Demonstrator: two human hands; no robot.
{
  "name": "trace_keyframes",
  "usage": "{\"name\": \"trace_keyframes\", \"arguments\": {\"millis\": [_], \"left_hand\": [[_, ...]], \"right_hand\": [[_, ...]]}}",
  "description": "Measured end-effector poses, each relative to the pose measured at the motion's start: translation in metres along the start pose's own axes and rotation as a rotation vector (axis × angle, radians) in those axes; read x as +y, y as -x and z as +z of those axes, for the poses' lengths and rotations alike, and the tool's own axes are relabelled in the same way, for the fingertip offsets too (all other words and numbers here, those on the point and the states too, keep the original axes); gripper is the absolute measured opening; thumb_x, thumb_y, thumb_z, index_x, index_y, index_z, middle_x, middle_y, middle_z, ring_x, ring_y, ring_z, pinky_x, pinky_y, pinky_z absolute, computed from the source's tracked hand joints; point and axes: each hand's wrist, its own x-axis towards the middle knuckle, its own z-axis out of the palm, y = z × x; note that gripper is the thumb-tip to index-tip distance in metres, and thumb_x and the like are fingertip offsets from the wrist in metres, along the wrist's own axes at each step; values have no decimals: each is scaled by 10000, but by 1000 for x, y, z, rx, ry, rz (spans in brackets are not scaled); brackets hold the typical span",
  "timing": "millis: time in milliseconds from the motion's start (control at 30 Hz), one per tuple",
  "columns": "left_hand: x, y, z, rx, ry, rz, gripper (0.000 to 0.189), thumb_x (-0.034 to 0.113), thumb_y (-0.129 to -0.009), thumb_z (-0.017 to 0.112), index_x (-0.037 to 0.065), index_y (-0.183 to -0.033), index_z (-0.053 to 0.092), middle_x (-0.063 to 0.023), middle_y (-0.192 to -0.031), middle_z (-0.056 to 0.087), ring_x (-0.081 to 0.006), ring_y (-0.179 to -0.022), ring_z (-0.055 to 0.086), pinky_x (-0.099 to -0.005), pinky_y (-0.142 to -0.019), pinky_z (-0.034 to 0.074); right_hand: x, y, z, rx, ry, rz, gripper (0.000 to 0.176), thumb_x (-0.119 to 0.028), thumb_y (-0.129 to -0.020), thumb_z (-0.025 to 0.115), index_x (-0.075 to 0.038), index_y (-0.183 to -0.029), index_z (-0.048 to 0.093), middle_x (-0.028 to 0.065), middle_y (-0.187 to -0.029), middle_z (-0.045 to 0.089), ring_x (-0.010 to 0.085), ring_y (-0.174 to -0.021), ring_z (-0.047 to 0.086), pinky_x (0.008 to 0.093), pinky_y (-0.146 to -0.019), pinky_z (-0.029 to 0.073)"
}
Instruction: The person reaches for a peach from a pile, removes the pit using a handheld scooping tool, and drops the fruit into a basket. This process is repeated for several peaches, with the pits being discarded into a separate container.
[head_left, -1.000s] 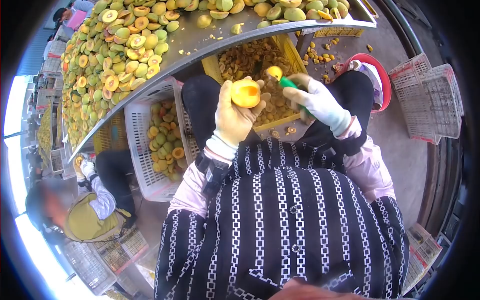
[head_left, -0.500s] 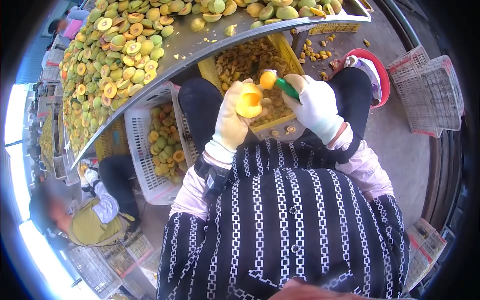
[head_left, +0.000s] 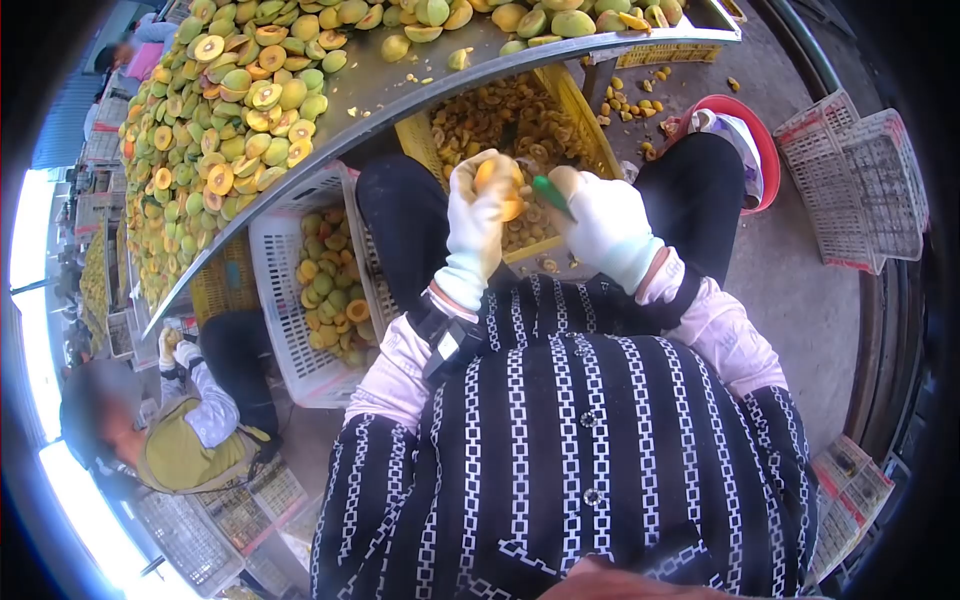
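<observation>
My left hand (head_left: 476,222), in a white glove, is closed around a halved yellow peach (head_left: 508,190), holding it up over the yellow crate. Its orange flesh is partly covered by the fingers. Close to its right, my gloved right hand (head_left: 602,218) grips a green-handled scoop (head_left: 550,194). The scoop's handle points toward the fruit, while its working end is hard to see against the background. Beneath both hands, the yellow crate (head_left: 603,148) holds brown pits and fruit scraps.
Halved peaches (head_left: 240,90) are heaped on the metal table (head_left: 400,85) ahead. A white crate (head_left: 285,300) of fruit stands at the left, beside a seated person (head_left: 195,440). On the right are a red basin (head_left: 768,165) and stacked white crates (head_left: 850,185).
My left hand has turned the peach half so its cut hollow no longer faces me. My right hand shifted slightly left and down; the orange piece on the scoop's end is no longer visible.
</observation>
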Motion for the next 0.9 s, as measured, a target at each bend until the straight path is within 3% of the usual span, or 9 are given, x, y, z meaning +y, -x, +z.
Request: {"name": "trace_keyframes", "arguments": {"millis": [67,133,233,300,367,400,433,567,900], "left_hand": [[1,-2,-10,-81,156,-77,363,191,-907,615,15,-1184,461,-101,-1044,609,-225,-924,632,-342,-770,551],[4,1,-9,-145,254,-159,320,121,-926,552,13,-1212,461,-120,-1143,572,-302,-1058,602,-406,-844,550],[17,8,-13,-296,125,-229,389,56,-898,554,25,-1273,453,-124,-1171,565,-297,-1091,586,-401,-848,549],[23,11,-12,-281,137,-276,487,40,-866,581,28,-1326,424,-128,-1191,559,-270,-1022,617,-354,-781,570],[28,14,-11,-237,-59,-207,522,51,-838,600,12,-1327,420,-120,-1171,575,-227,-926,640,-290,-677,572],[27,14,-9,-170,-177,-174,543,55,-809,618,0,-1316,433,-115,-1138,599,-176,-845,638,-246,-593,550],[26,15,-9,-169,-176,-177,543,55,-809,618,0,-1316,433,-115,-1138,599,-176,-845,638,-246,-593,550],[24,14,-14,-147,-408,-173,520,23,-788,601,-13,-1288,466,-92,-1092,610,-120,-823,611,-211,-640,506],[26,16,-13,-246,-471,-148,310,54,-784,621,-14,-1086,590,-45,-930,620,-81,-706,551,-204,-667,460]], "right_hand": [[13,-6,7,-15,-274,255,247,-263,-850,599,-50,-974,579,219,-842,646,344,-837,644,418,-732,502],[29,-7,8,59,-448,258,339,-287,-839,629,-32,-1060,587,206,-860,649,363,-805,643,414,-709,499],[36,-5,-2,104,-581,223,398,-305,-841,651,-28,-1117,573,183,-887,650,348,-753,650,385,-693,504],[34,-3,-21,-198,-936,471,397,-297,-844,653,-39,-1132,564,173,-907,653,328,-728,655,349,-683,512],[35,0,-20,-224,-950,445,391,-281,-843,657,-56,-1147,562,168,-907,659,318,-738,663,334,-675,520],[32,2,-19,-104,-709,287,387,-271,-840,662,-66,-1154,565,162,-903,661,316,-748,664,337,-674,521],[28,4,-18,13,-466,130,384,-260,-838,668,-76,-1160,567,156,-899,664,313,-758,665,340,-673,521],[16,7,-20,29,-463,-59,369,-221,-840,656,-114,-1183,573,142,-891,673,316,-797,665,355,-697,523],[7,6,-19,-77,-484,-100,343,-200,-829,667,-123,-1155,596,140,-907,676,306,-820,669,349,-704,534]]}}
